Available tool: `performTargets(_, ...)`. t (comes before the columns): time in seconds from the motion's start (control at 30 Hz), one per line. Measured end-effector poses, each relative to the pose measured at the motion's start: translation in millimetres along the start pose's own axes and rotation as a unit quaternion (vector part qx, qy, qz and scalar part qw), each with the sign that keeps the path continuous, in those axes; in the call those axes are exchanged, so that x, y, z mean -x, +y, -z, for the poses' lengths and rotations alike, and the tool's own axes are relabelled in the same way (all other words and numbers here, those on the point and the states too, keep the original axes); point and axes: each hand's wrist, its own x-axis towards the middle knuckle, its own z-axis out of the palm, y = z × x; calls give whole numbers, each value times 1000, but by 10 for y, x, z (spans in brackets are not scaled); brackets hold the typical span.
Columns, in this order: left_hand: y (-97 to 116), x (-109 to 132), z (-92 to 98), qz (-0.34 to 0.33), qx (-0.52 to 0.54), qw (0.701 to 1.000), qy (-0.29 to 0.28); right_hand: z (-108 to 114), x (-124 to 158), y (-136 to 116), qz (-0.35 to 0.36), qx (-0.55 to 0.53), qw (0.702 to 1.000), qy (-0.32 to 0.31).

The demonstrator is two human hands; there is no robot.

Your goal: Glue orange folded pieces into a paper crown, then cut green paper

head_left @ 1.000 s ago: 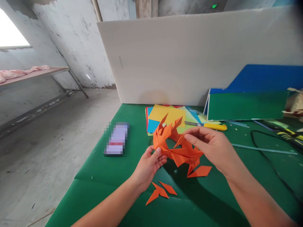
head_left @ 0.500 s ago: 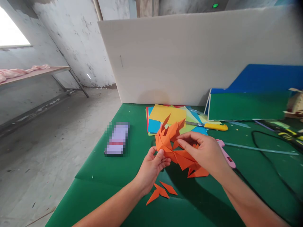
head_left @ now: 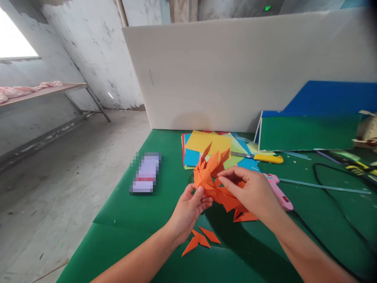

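An orange folded-paper ring with spiky points [head_left: 212, 173] is held above the green table [head_left: 129, 220]. My left hand [head_left: 188, 210] pinches its lower left edge, thumb on top. My right hand [head_left: 250, 192] grips its right side, fingers curled over the paper. Two small orange folded pieces [head_left: 200, 238] lie on the table below my left hand. Another orange piece [head_left: 246, 216] shows under my right hand.
A stack of coloured paper sheets [head_left: 206, 147] lies behind the ring. A yellow-handled cutter [head_left: 266, 158], a pink glue gun [head_left: 278, 192] with a black cord [head_left: 332, 208], green and blue boards [head_left: 309, 131] and a large white board [head_left: 235, 70] stand around. A blurred flat object [head_left: 145, 173] lies left.
My right hand has slid left over the ring and closed on it, uncovering the pink glue gun. The ring has shifted slightly. My left hand has stayed in place.
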Motion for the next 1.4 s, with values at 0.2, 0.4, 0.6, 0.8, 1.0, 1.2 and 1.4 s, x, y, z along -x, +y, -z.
performTargets(0.2,-3,1,-7,0,4,1000,-2,-12,1,10,-6,-6,1000,-7)
performTargets(0.4,-2,-5,-6,4,11,1000,2,-17,-1,-2,-8,-12,1000,-10)
performTargets(0.6,12,15,-17,12,16,1000,5,-26,1,13,-16,-13,1000,-11)
performTargets(0.8,14,24,-25,19,22,1000,7,-30,6,23,-19,-26,999,-14)
performTargets(1.0,34,17,-45,27,24,999,15,-30,-2,23,-14,-31,999,-18)
performTargets(1.2,19,15,-31,25,29,999,13,-26,-2,27,-21,-47,998,-31)
performTargets(1.4,16,19,-31,28,35,999,14,-8,1,27,-20,-51,998,-40)
